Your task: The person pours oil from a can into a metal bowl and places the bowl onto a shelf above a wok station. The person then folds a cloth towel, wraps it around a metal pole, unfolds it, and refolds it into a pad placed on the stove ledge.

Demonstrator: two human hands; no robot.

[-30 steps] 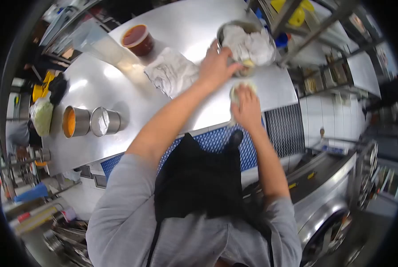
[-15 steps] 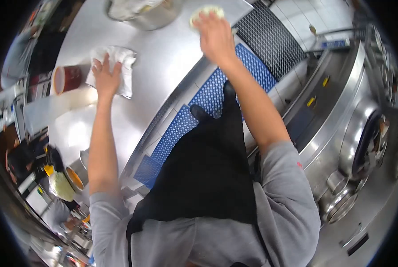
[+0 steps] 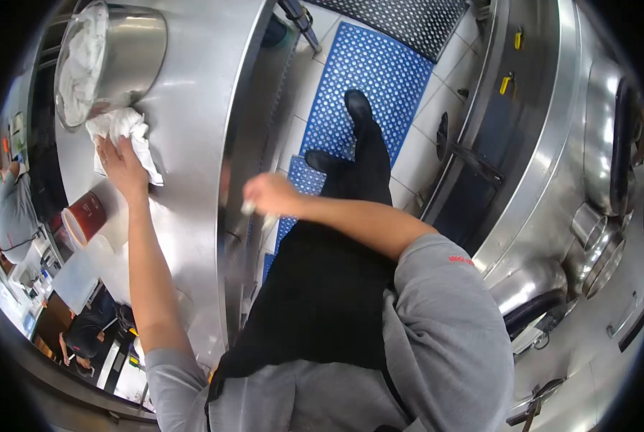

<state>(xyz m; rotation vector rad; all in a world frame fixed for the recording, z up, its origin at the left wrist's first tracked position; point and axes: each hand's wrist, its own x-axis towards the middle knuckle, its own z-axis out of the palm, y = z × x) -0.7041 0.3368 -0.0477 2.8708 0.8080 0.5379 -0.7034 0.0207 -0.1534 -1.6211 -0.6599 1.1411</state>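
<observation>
A crumpled white cloth (image 3: 143, 153) lies on the steel worktop, against the base of a steel pot. My left hand (image 3: 125, 165) rests on this cloth, fingers stretched and apart. Beyond the worktop's front edge, over the floor side, is my right hand (image 3: 273, 196). It is curled closed and blurred by motion. A small pale piece (image 3: 248, 207) pokes out at its fingertips; its kind is too smeared to make out.
The steel pot (image 3: 136, 54) holds white cloth or a liner. A red tub (image 3: 86, 218) stands left of my forearm. Blue perforated mats (image 3: 368, 68) cover the floor. A steel counter (image 3: 530, 165) runs along the right. Other people (image 3: 14, 209) are at the far left.
My right hand has come off the worktop, back toward my body, and closed; the round pale thing beneath it no longer shows there. The view has turned. My left hand stays on the cloth.
</observation>
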